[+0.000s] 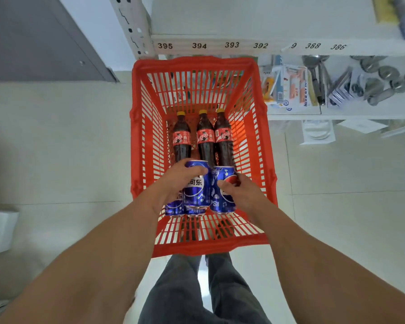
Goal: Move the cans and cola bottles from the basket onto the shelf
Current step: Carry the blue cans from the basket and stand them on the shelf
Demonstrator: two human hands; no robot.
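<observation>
A red plastic basket (255, 146) stands on the floor below the white shelf (243, 44). Three cola bottles with yellow caps lie side by side in it: left (182, 139), middle (205, 137), right (223, 136). Nearer me are three blue cans. My left hand (173, 181) grips the middle blue can (197, 190). My right hand (240, 191) grips the right blue can (222, 197). A third blue can (174, 205) lies at the left, partly hidden under my left hand.
The shelf edge carries number labels 395 to 386. A lower shelf (295, 111) at the right holds packaged kitchen tools and metal utensils (369, 80). A grey door (33, 38) is at the upper left. My legs (197, 288) stand behind the basket on the pale tiled floor.
</observation>
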